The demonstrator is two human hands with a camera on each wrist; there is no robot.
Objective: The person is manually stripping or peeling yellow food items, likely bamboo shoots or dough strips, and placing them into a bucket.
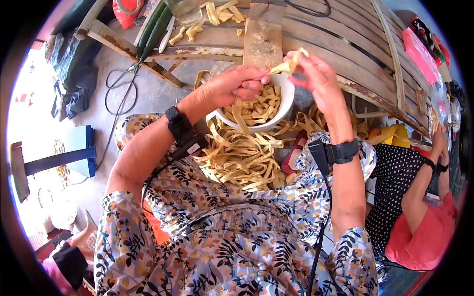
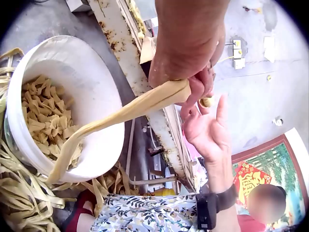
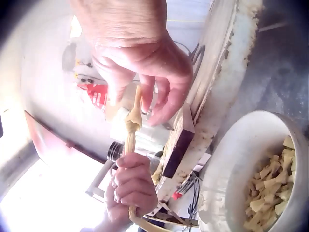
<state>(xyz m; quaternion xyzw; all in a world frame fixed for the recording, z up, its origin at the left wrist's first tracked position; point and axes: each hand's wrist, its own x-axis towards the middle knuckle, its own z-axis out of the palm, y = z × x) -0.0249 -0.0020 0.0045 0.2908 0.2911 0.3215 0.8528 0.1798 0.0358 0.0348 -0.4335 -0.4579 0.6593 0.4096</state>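
Strip (image 2: 120, 113) of pale yellow, flat material is between the two hands, above the white bucket (image 2: 91, 72), in the upper middle of the head view; the left hand (image 1: 242, 86) grips it with curled fingers, and its long tail hangs down over the rim of the bucket; near the other end there is a lumpy knot (image 3: 133, 121), with a short tip beyond it. The right hand (image 1: 318, 79) is around this end; its fingers are apart and loosely bent, with thumb on one side; whether they touch the tip, I cannot tell.

In the bucket lie many short pieces (image 1: 261, 106); under it, in the middle of the frame, long strips (image 1: 242, 155) lie in a loose heap on the floor; at the top of the frame stands the slatted bench (image 1: 321, 47), with a wooden board (image 1: 261, 37) on it and some twisted pieces (image 1: 213, 14) to the left.

The strip looks light, soft and easy to bend, not much slippery; a hard pull could perhaps tear it; good place to hold is close below the knot, the other fingers taking the short tip.
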